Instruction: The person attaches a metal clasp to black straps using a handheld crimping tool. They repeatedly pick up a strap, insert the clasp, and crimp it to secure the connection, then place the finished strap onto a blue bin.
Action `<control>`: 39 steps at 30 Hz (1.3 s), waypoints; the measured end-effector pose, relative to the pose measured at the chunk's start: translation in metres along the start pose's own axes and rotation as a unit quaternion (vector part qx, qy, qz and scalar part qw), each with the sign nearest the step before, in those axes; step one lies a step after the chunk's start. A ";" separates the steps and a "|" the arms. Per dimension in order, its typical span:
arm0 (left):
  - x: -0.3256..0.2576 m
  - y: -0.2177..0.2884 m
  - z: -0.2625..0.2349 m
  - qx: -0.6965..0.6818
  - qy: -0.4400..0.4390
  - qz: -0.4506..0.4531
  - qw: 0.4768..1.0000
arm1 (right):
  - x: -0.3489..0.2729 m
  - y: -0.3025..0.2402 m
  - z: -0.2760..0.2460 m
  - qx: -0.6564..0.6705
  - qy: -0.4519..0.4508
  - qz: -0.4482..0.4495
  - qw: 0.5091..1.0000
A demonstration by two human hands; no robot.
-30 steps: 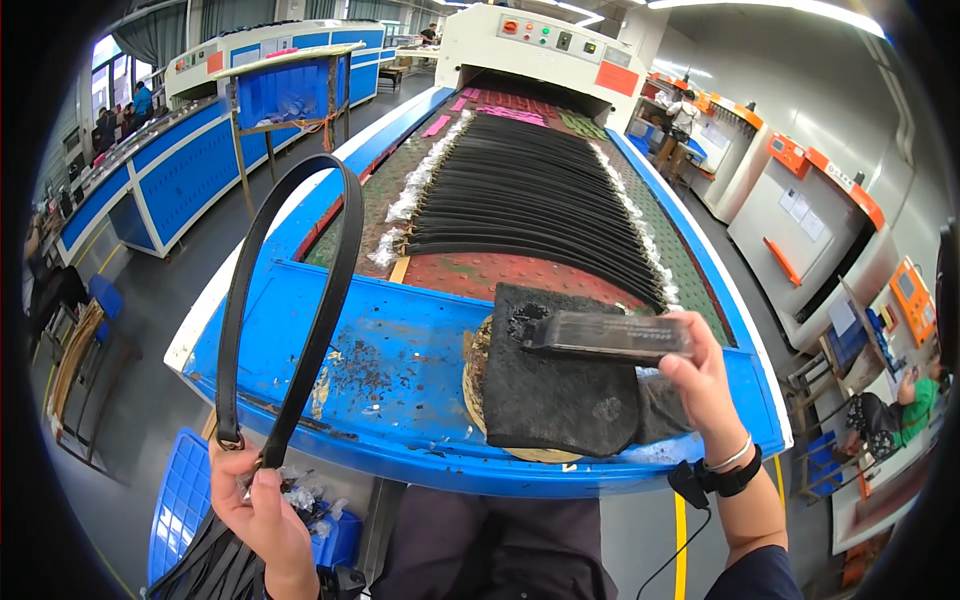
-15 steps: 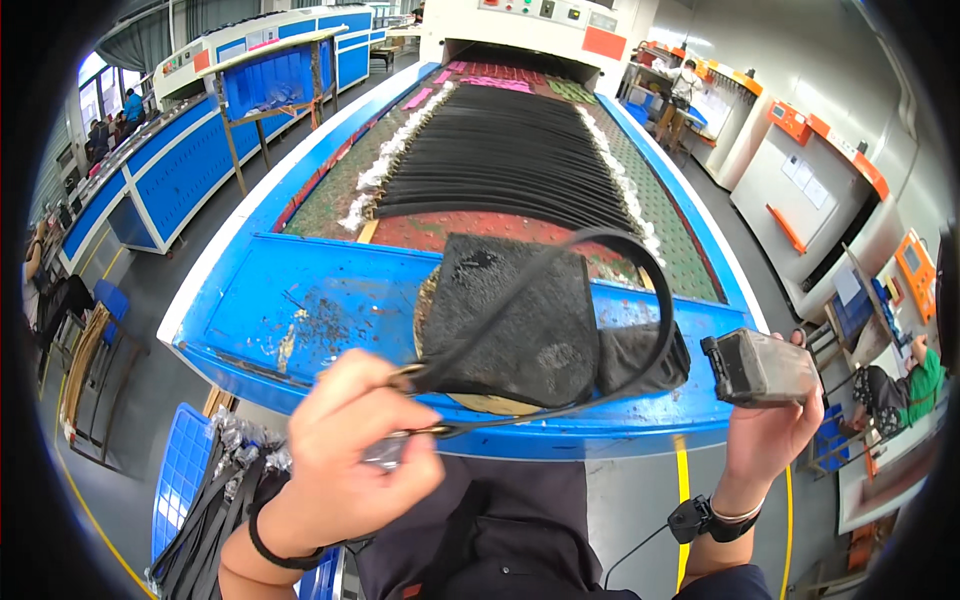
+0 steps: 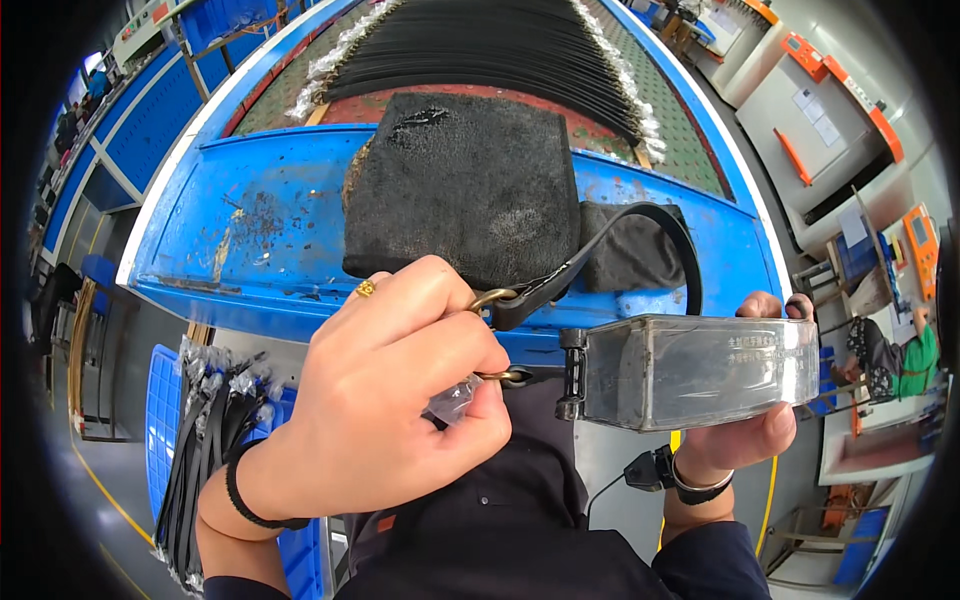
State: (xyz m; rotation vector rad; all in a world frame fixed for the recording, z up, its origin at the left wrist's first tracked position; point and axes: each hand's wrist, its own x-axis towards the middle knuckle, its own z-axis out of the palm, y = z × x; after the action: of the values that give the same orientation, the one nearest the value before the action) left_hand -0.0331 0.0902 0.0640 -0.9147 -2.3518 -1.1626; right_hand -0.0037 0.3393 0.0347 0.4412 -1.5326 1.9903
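Between the fingers of my left hand (image 3: 400, 390) are the brass-coloured metal clasps at the two ends of a black strap (image 3: 668, 222). A scrap of clear plastic wrap pokes out below those fingers. The strap loops out to the right and passes behind a clear box-shaped container (image 3: 700, 370) with a black fitting on its left end. My right hand (image 3: 745, 435) grips this container from its right end, thumb below and fingertips over the top. The container's black end is close to the clasps; whether it touches the strap is hidden.
A worn black pad (image 3: 460, 190) and a smaller black cloth (image 3: 635, 255) lie on the blue machine ledge (image 3: 250, 230). Beyond, many black straps (image 3: 480, 50) lie in a row on the belt. More wrapped straps (image 3: 215, 440) hang over a blue basket (image 3: 165, 420) at lower left.
The container has come leftward and nearer, toward my left hand. My left hand has shifted right with the strap. The view has tilted lower, so the ledge sits higher in it.
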 end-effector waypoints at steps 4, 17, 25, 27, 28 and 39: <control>-0.001 0.000 0.000 -0.001 -0.003 0.000 1.000 | -0.001 0.004 0.004 -0.010 -0.012 0.008 1.000; 0.000 -0.005 0.001 -0.011 -0.009 0.019 1.000 | 0.001 0.006 0.018 -0.069 0.081 0.060 0.993; -0.001 -0.005 -0.003 -0.018 -0.011 0.006 1.000 | 0.000 0.001 0.020 -0.096 0.080 0.048 0.991; -0.002 -0.004 -0.002 -0.028 -0.010 -0.002 1.000 | -0.001 -0.001 0.018 -0.091 0.082 0.056 0.991; -0.002 -0.004 -0.003 -0.034 -0.010 -0.005 0.999 | -0.002 -0.002 0.017 -0.089 0.083 0.060 0.991; -0.004 -0.003 -0.003 -0.013 -0.009 0.020 1.000 | -0.002 -0.006 0.017 -0.074 0.088 0.066 0.991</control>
State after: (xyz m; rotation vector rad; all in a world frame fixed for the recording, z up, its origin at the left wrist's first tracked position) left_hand -0.0326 0.0852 0.0618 -0.9805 -2.3280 -1.1756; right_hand 0.0002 0.3231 0.0425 0.1022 -1.6180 1.9396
